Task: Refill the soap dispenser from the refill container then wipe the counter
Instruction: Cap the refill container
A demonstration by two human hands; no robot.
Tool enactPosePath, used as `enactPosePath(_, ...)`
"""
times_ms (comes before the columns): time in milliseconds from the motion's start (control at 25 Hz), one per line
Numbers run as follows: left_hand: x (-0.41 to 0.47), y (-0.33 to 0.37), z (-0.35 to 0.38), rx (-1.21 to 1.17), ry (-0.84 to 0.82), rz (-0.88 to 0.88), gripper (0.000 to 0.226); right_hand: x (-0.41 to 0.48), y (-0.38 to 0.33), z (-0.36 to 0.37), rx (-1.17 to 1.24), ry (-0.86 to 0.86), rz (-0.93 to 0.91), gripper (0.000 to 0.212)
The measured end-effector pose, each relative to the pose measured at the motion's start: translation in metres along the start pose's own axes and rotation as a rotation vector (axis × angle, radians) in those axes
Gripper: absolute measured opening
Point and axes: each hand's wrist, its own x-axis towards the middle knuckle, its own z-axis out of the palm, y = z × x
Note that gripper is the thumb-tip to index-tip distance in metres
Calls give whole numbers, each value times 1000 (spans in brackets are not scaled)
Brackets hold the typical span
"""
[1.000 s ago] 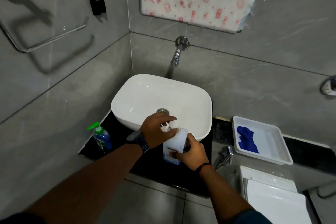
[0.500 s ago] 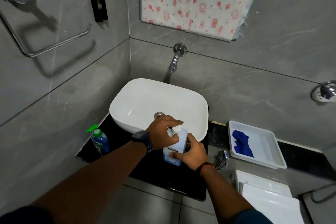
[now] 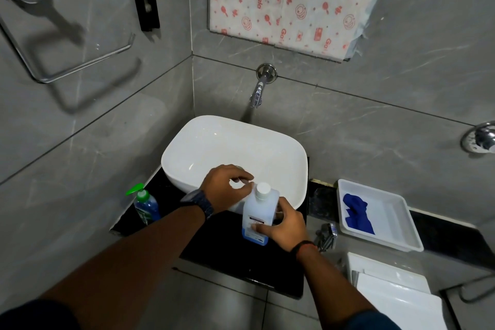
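Since the earlier frame, the left hand point(image 3: 227, 187) has come off the white cap point(image 3: 263, 190) and now hovers just left of it, fingers loosely curled around nothing. The right hand point(image 3: 285, 225) wraps the lower body of the refill container point(image 3: 258, 213), which stands at frame centre on the black counter point(image 3: 235, 254), just in front of the white basin point(image 3: 292, 147). Its long axis runs upright, neck pointing up, cap on. The soap dispenser point(image 3: 146, 205) waits at centre left with its pump fitted, so the pouring seems to lie ahead. The blue cloth point(image 3: 357, 213) lies in the white tray point(image 3: 401, 225) at right, so wiping is not begun.
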Motion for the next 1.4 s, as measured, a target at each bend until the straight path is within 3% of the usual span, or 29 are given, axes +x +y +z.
enactPosePath(160,3,11,11,26,-117,74,38,2,-4,2,5,-10,-7,69)
enactPosePath(280,5,11,12,7,-141,104,40,3,-3,0,20,-4,-7,69)
enactPosePath(440,9,11,14,117,-159,12,42,4,-1,0,6,-22,7,70)
enactPosePath(560,9,12,16,87,-211,88,35,4,0,-1,9,-23,4,72)
enactPosePath(640,6,11,17,88,-232,123,45,4,1,-3,9,-21,1,69)
enactPosePath(720,7,12,16,122,-191,37,51,3,1,-3,7,-23,6,66)
enactPosePath(800,10,12,17,162,-173,9,42,4,0,-2,4,-27,12,66)
enactPosePath(960,9,9,15,130,-288,143,39,4,2,-3,8,-41,7,70)
enactPosePath(1080,7,9,13,154,-238,50,48,4,3,-2,14,-54,7,68)
enactPosePath(1200,10,8,12,184,-249,8,41,4,1,-2,24,-64,11,69)
enactPosePath(1400,8,5,8,219,-356,198,30,3,3,-3,35,-105,5,69)
